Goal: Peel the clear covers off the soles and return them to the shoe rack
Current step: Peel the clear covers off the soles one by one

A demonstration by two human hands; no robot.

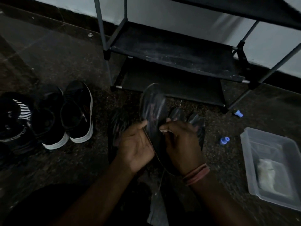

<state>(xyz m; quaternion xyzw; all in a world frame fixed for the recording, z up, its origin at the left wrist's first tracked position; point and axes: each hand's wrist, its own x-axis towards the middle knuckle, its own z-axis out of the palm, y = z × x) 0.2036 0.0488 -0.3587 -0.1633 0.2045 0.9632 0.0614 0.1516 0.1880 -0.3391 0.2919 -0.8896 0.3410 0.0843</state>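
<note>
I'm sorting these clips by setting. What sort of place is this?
Probably a room or entryway at home, dimly lit: an open black shoe rack stands against a pale wall, and pairs of sneakers sit on a dark speckled floor.

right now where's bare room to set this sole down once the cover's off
The shoe rack's middle shelf is bare. The floor left of the rack, beyond the sneakers, is open too. It is crowded around both hands, where other soles lie, and by the plastic tub.
</note>
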